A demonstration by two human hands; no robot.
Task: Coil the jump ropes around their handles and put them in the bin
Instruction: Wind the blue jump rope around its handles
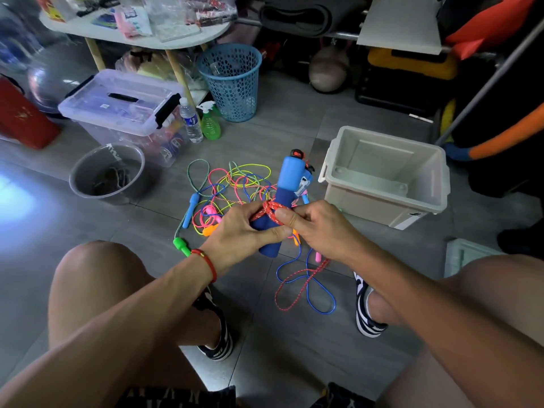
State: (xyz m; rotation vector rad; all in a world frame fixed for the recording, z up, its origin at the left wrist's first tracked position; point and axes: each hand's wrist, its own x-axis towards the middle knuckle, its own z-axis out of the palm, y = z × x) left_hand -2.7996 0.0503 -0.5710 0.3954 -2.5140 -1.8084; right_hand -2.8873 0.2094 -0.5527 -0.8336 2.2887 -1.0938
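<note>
Both forearms are reaching out over the knees. The left hand [247,228] is gripping the blue handles [282,201] upright above the floor, while the right hand [318,228] fingers [287,217] are pinching the red rope [272,210] coiled around them. The bin [385,175] is sitting just beside, on the right.

The bin [385,175] stands right of the tangled ropes [232,187], with a lidded box [123,104] perhaps farther back left.

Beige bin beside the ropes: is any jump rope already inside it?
No, the beige bin shows only its bare floor, while the jump ropes lie tangled on the tiles.
</note>
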